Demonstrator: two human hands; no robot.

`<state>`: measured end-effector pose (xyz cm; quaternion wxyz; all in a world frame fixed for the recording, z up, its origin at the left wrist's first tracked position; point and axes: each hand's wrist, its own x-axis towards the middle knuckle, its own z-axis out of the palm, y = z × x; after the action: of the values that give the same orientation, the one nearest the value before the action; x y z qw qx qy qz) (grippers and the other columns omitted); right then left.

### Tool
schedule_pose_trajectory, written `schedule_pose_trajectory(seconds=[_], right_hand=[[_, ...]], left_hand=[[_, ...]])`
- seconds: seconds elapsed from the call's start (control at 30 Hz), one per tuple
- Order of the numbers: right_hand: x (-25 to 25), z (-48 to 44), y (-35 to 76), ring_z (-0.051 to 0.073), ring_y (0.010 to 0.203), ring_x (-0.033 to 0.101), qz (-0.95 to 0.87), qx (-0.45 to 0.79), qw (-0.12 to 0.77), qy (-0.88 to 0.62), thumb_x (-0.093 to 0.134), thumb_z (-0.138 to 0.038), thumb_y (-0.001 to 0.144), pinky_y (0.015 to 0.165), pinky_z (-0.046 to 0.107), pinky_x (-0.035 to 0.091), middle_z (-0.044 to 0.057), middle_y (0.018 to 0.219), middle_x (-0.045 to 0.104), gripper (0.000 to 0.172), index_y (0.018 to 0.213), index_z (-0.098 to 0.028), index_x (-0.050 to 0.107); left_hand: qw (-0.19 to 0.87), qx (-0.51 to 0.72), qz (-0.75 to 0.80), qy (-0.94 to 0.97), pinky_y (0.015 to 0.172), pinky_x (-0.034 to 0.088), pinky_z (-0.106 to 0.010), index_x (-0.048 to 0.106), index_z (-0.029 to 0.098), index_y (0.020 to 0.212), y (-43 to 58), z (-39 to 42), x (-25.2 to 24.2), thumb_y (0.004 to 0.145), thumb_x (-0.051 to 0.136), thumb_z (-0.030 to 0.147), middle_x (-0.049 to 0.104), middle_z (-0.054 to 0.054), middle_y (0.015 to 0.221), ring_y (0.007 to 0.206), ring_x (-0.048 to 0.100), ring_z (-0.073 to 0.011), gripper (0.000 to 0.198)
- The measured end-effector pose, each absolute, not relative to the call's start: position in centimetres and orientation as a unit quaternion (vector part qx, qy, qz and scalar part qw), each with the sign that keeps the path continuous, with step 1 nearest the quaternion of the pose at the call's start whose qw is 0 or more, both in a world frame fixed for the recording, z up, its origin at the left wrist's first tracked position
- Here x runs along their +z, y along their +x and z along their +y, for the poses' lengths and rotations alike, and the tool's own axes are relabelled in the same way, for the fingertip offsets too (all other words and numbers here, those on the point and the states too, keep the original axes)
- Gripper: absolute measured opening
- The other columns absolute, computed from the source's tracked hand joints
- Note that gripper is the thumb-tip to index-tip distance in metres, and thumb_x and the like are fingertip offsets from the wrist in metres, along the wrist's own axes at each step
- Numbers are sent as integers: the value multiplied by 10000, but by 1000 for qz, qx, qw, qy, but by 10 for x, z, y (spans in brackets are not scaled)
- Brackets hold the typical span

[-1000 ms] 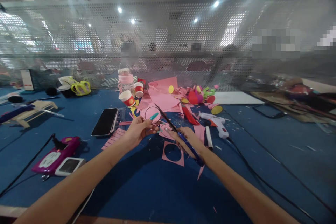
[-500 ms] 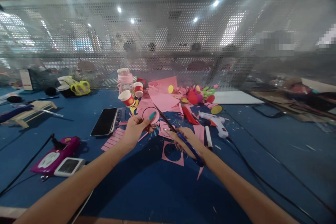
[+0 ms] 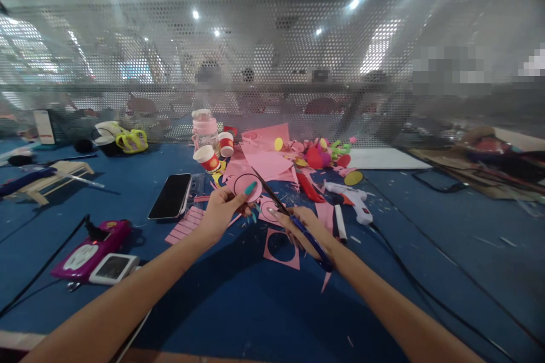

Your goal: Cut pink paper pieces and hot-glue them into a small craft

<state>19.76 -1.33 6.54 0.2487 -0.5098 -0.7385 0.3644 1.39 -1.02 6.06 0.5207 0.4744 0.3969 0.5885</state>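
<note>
Phone (image 3: pixel 170 197) left of center, glue gun (image 3: pixel 361 211) right, holed pink square (image 3: pixel 295 264) below the hands. Left hand (image 3: pixel 221 210) pinches pink disc (image 3: pixel 242 184) mid-frame under thumb; right hand (image 3: pixel 307 221) grips scissors (image 3: pixel 300 225), blades alongside disc's right edge.

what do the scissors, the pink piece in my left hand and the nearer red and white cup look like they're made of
Scissors: dark blades, probably metal, slim and straight; blue handles, likely smooth plastic, with a slight sheen. Pink piece: paper or thin card, matte, thin-edged with a drawn dark outline. Cup: probably paper, smooth white inside, red print outside; plastic possible.
</note>
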Motion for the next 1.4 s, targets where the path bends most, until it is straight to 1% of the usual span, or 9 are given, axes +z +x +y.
schedule_pose_trajectory(seconds=[0.27,0.47,0.57,0.8,1.0,1.13,1.4], right_hand=[[77,-17,195,87,339,423,-727,365,228,-534,489,-540,724,371,200,336,-27,385,418,414,538,-175,429],[74,-14,197,87,357,434,-741,351,226,-525,478,-546,729,381,196,332,-21,396,434,417,553,-168,455],[74,-13,197,92,352,440,-737,356,216,-532,490,-552,715,377,200,331,-17,388,440,424,542,-168,454],[77,-14,195,85,335,421,-737,352,222,-534,507,-544,703,371,198,327,-23,360,415,433,493,-177,415],[77,-15,196,77,328,409,-729,361,219,-538,516,-534,699,361,188,318,-29,354,399,433,483,-177,399],[77,-14,197,73,322,399,-732,359,216,-537,510,-534,706,357,186,310,-31,344,386,443,472,-177,392],[78,-16,196,81,330,421,-728,364,214,-540,500,-556,702,377,193,334,-27,350,403,454,473,-178,399]], left_hand=[[523,594,394,468,452,441,-202,565,111,637,14,-11,62,603,693,360,584,6,494,413,537,-85,282],[532,594,396,455,509,492,-258,571,113,661,14,-11,62,615,674,398,626,-24,536,467,594,-134,307],[535,597,392,452,499,491,-249,579,111,676,13,-11,62,617,676,385,622,-18,522,463,594,-133,297],[538,596,384,455,508,498,-248,584,109,682,13,-10,62,638,662,375,629,-26,536,476,605,-137,281],[531,605,390,447,502,508,-255,565,113,686,13,-8,61,611,678,380,619,-13,531,455,594,-131,300],[531,608,389,444,494,518,-279,554,121,706,12,-7,60,601,683,387,601,3,508,452,597,-148,314],[517,608,394,456,508,528,-288,563,116,718,12,-9,61,615,671,405,618,-11,531,481,616,-165,325]])
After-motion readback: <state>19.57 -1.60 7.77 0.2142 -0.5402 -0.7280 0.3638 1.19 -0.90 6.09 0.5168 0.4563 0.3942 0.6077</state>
